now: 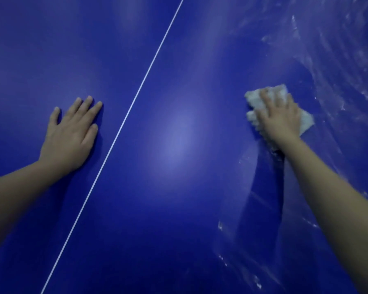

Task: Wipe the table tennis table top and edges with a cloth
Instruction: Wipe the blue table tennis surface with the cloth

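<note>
While the left hand (69,134) lay flat and spread on the glossy blue surface (179,187), the right hand (278,117) pressed a crumpled white cloth (254,100) with straight fingers (264,97). Wet streaks (338,60) shone nearby.

The scene was dim, with a soft glare patch on the table top (179,136). The right hand (279,118) and the cloth (257,100) looked blurred, with a dark shadow beneath the wrist.
</note>
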`<state>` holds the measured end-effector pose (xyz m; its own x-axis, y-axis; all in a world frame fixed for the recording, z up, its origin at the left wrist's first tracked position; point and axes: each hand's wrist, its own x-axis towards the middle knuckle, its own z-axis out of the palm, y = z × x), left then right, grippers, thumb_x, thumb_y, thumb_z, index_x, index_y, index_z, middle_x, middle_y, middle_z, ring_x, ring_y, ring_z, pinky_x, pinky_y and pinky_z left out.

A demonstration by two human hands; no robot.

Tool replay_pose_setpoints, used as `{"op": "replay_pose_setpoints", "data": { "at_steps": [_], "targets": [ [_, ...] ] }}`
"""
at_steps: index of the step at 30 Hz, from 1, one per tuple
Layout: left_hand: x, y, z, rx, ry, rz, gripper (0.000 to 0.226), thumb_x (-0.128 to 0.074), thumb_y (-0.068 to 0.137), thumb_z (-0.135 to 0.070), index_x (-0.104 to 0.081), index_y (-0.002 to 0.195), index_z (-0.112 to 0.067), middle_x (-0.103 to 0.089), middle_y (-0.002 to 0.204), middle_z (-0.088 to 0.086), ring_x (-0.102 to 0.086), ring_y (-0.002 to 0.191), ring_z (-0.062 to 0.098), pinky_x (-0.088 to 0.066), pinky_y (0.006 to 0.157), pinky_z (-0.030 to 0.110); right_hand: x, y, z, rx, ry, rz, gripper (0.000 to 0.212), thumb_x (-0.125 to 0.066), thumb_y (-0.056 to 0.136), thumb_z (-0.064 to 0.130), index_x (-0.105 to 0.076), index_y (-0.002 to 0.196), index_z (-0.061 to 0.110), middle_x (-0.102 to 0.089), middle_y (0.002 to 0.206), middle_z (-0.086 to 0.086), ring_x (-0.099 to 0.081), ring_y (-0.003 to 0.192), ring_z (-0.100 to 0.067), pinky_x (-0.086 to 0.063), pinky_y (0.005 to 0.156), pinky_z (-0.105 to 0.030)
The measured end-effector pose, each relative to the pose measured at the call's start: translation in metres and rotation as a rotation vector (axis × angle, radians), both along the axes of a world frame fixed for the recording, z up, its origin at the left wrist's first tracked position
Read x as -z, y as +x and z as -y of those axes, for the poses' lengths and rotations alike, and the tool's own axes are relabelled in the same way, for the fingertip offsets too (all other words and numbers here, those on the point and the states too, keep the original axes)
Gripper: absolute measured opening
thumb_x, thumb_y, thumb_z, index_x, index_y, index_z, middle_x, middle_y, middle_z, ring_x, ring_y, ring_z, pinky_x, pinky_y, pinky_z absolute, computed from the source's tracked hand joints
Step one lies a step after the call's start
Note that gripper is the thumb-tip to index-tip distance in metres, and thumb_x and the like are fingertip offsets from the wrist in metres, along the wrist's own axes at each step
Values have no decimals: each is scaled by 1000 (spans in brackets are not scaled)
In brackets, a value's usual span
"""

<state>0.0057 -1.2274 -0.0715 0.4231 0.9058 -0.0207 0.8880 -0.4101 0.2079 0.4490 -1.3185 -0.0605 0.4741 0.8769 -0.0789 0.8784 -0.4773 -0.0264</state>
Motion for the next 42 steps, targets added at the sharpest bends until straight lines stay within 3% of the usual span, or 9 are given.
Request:
{"op": "replay_pose_setpoints", "data": {
  "at_steps": [5,10,14,19,22,25,33,38,42],
  "targets": [
    [3,0,-2,21,25,8,48,-30,99,-22,-26,147,-19,-22,155,5,-13,143,19,-5,112,49,-4,-170,144,-669,-53,-56,64,-35,82,50,-38,142,29,-41,146,-12,-38,131,-43,-26,109,-53],
    [-1,1,-2,24,12,12,48,-30,99,-21,-24,147,-18,-19,155,5,-11,144,19,-3,113,49,-8,-240,234,-1209,-206,-104,58,-33,91,56,-23,147,40,-18,157,2,-17,143,-34,-20,114,-52],
    [-1,2,-1,29,6,17,48,-27,100,-22,-22,148,-18,-17,156,4,-9,144,19,-2,113,49,-10,-195,185,-851,-22,-84,58,-34,88,50,-39,142,29,-36,150,-6,-34,136,-35,-22,112,-46],
    [-3,1,-1,27,10,24,49,-25,99,-22,-21,148,-17,-17,156,4,-9,144,19,-2,113,50,-6,-129,121,85,28,-46,51,-31,98,41,-22,148,35,-15,158,0,-10,144,-30,-8,114,-43],
    [-3,1,-1,37,1,27,49,-24,99,-23,-21,148,-17,-16,156,5,-8,144,20,-1,113,51,-2,-168,88,53,25,-14,52,-31,96,45,-26,147,34,-17,158,0,-12,143,-32,-12,114,-44],
    [-4,1,-2,43,-7,46,49,-26,99,-23,-22,148,-16,-16,156,5,-8,144,20,-1,113,51,-2,-250,76,-294,-42,-30,56,-32,95,50,-18,148,38,-10,159,-2,-8,144,-33,-7,113,-43],
    [-14,-9,10,139,-96,218,46,-32,98,-20,-32,144,-14,-20,155,7,-9,144,17,5,114,49,-7,-398,245,-910,-121,-102,65,-47,85,52,-28,146,36,-23,156,2,-19,142,-35,-12,114,-50],
    [-19,-7,69,132,-86,322,43,-28,100,-15,-33,142,-9,-20,155,9,-9,144,19,1,115,44,-9,-305,282,-359,-59,-88,57,-28,89,46,-33,143,30,-34,150,-5,-31,138,-36,-18,111,-44],
    [-17,20,123,281,-148,347,44,-28,101,-18,-31,144,-11,-19,155,6,-9,144,17,1,115,40,-16,-238,315,246,-53,-117,58,-13,89,52,-15,146,41,-15,158,6,-8,145,-25,-6,115,-42]
  ]
}}
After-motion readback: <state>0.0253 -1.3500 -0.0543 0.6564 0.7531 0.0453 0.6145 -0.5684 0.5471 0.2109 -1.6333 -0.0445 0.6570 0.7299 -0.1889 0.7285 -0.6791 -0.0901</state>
